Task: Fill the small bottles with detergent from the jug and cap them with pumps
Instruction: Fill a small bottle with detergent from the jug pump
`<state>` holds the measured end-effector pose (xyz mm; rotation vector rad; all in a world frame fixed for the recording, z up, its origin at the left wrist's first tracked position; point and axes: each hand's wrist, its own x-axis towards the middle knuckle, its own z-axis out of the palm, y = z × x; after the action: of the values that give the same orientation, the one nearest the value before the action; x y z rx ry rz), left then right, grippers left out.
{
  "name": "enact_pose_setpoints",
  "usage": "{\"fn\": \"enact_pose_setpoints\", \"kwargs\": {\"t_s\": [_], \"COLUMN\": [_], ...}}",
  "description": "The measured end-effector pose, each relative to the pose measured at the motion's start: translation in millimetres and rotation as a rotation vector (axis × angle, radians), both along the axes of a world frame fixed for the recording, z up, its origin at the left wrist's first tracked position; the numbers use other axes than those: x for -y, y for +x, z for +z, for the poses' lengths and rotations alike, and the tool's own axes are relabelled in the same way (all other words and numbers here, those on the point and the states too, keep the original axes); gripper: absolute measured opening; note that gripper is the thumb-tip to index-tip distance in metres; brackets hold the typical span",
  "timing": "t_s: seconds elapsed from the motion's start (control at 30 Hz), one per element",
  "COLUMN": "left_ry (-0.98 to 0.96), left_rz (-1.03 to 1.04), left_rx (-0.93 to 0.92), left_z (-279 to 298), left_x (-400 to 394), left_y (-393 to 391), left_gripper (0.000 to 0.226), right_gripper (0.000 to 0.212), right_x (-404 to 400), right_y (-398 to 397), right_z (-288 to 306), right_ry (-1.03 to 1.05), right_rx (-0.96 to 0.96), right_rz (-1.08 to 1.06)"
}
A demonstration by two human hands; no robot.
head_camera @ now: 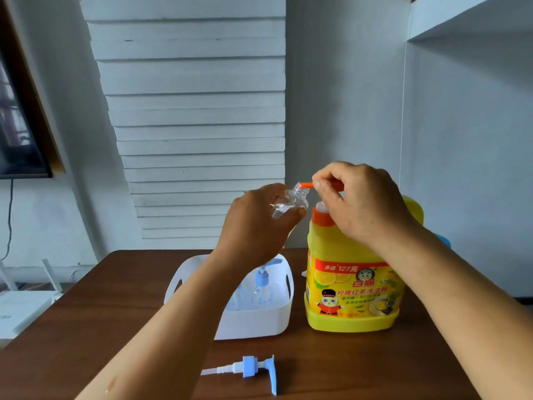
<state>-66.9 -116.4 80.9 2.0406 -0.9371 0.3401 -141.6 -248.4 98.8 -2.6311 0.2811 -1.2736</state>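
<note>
Holding a small clear bottle (pixel 290 202) tilted, neck against the orange pump spout (pixel 307 185), the left hand (pixel 256 223) had its fingers wrapped round it. Right hand (pixel 360 197) sat curled on the pump head of the yellow detergent jug (pixel 350 287), upright on the brown table (pixel 101 327). White basket (pixel 253 321) left of the jug held another pump-capped bottle (pixel 262 287). Loose blue pump (pixel 253 368) lay near the front edge.
</note>
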Motion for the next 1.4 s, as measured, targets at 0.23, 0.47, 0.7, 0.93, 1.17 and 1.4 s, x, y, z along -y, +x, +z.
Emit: {"fn": "enact_pose_setpoints", "kwargs": {"t_s": [0.23, 0.47, 0.7, 0.93, 1.17, 1.4], "left_ry": [0.032, 0.012, 0.020, 0.051, 0.016, 0.028], "left_rz": [0.001, -0.004, -0.005, -0.003, -0.012, 0.002], "left_rx": [-0.005, -0.004, -0.006, -0.030, -0.001, -0.028], "left_z": [-9, -8, -4, -13, -2, -14], "left_x": [1, -1, 0, -1, 0, 1], "left_y": [4, 0, 1, 3, 2, 2], "left_gripper": [0.022, 0.024, 0.022, 0.020, 0.021, 0.024], "right_gripper": [0.021, 0.020, 0.018, 0.020, 0.018, 0.023], "right_x": [-1, -2, -1, -5, -1, -4], "right_y": [1, -1, 0, 0, 0, 1], "right_z": [-14, -2, -9, -19, -2, -21], "right_ry": [-0.037, -0.016, 0.009, -0.021, -0.029, -0.026], "right_rx": [0.014, -0.032, 0.022, -0.024, -0.002, 0.013], "right_rz": [-0.026, 0.003, 0.007, -0.023, -0.024, -0.027]}}
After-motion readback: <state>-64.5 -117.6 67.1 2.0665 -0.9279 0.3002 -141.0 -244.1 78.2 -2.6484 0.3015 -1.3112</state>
